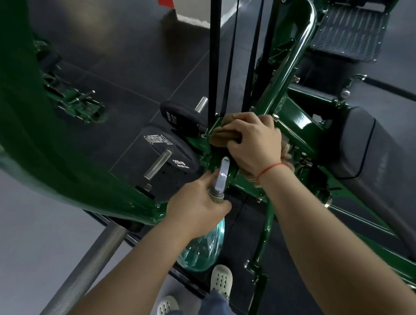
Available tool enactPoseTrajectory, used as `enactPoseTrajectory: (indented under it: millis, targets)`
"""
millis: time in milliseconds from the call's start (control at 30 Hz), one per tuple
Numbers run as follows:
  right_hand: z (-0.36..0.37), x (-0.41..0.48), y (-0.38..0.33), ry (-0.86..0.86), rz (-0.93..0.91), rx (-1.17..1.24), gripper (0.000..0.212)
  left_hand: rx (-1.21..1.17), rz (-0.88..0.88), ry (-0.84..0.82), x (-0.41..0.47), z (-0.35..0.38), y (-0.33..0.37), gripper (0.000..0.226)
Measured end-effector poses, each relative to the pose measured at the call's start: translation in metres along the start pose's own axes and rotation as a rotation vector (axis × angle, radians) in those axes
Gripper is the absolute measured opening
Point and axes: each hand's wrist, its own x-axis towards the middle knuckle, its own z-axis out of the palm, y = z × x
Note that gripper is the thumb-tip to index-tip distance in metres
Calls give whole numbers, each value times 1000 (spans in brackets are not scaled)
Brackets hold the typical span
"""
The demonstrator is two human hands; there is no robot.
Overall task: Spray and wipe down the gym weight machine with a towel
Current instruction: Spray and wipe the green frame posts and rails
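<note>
The green weight machine (294, 118) fills the view, its frame crossing from lower left to upper right. My right hand (252, 142) grips a crumpled tan towel (222, 135) and holds it against the green frame where the beams meet. My left hand (200, 206) grips the neck of a clear teal spray bottle (203, 250). The bottle's white nozzle (222, 173) points up toward the same joint, just below the towel. The bottle's body hangs under my left wrist.
Black weight plates (170, 150) sit on steel pegs left of the joint. A knurled steel bar (73, 285) runs at lower left. A dark seat pad (366, 142) lies to the right, black cables (216, 49) rise above. My white shoes (220, 278) stand on dark floor tiles.
</note>
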Motion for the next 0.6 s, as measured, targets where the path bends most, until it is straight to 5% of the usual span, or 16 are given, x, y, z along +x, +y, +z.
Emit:
enactPoseTrajectory:
  millis: [167, 433, 600]
  targets:
    - [-4, 47, -32, -295, -240, -482, 28, -47, 5, -29, -1, -4, -1, 24]
    - [21, 105, -55, -580, -319, -451, 44, -341, -101, -148, 2, -13, -11, 14]
    - [63, 103, -76, -587, -405, -796, 26, -440, -144, -135, 7, -13, -13, 28]
